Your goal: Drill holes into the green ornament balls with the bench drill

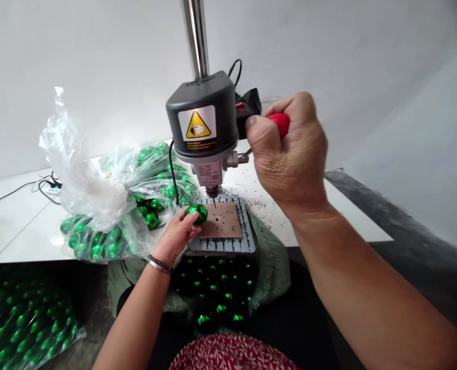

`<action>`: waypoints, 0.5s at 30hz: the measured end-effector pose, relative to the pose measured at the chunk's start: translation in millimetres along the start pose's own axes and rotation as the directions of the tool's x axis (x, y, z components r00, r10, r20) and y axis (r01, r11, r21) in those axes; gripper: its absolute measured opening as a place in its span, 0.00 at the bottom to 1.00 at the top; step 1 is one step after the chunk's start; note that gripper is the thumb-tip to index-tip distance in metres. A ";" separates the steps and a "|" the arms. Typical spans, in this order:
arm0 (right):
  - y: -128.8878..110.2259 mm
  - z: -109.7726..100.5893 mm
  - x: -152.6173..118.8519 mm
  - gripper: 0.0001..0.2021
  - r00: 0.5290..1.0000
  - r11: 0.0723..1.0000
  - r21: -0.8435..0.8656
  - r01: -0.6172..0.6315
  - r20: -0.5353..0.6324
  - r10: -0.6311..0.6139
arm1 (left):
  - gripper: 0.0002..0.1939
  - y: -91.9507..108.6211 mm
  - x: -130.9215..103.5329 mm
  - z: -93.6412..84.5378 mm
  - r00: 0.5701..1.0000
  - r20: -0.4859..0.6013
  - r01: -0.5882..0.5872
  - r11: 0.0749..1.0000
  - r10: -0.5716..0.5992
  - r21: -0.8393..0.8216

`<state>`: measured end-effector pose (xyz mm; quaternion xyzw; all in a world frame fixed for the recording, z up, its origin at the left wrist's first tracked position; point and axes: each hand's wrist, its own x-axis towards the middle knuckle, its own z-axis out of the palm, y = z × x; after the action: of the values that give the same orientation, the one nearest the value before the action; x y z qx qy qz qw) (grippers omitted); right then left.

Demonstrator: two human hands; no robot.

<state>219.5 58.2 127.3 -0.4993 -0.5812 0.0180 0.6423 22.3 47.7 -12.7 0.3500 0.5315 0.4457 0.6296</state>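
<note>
The shiny green ball (pixel 198 213) lay in the grip of the left hand (pixel 177 232), its fingers and thumb closed about the ball's near left side. It sat just left of the drill bit (pixel 214 203), over the left part of a brown board (pixel 230 228); whether it touched the board could not be told. The right hand (pixel 290 149), higher and well to the right of the ball, was closed in a fist around a red knob (pixel 280 123) at the side of the drill press (pixel 203 115). The board, marked by a small hole, rested on a grey slotted base (pixel 248 226); dark specks (pixel 276 218) were scattered over it and the white table (pixel 14 234) to the right.

To the left, clear plastic bagging (pixel 110 203), gathered at its middle, held many similar green balls in near and far clusters; it was perhaps more than one bag, the folds making this uncertain. Below the base's near edge, a greenish sack (pixel 272 277) spread to both sides, with more green balls (pixel 220 308) between its sides, most of them lost in shadow. At the near left, a large clear bag (pixel 28 321) full of green balls was cut off by the frame. The knob was partly hidden by the right fingers, and the small print on the press was illegible.
</note>
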 end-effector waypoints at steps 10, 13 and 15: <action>7.0 -0.9 2.8 0.10 0.998 0.998 -0.031 0.056 0.020 -0.055 | 0.22 -5.9 13.1 28.9 0.985 0.070 -0.172 0.920 0.158 0.352; 4.9 -1.7 3.2 0.11 0.999 0.999 -0.031 0.039 0.016 -0.038 | 0.21 -7.9 14.2 30.7 0.984 0.070 -0.178 0.906 0.164 0.383; 3.8 -2.3 3.4 0.11 1.000 0.999 -0.029 0.018 0.023 -0.017 | 0.21 -9.0 15.0 30.9 0.983 0.070 -0.186 0.892 0.172 0.412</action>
<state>224.5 60.7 127.6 -0.5031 -0.5932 0.0095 0.6284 54.9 59.6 -20.4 0.5308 0.5697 0.3723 0.5050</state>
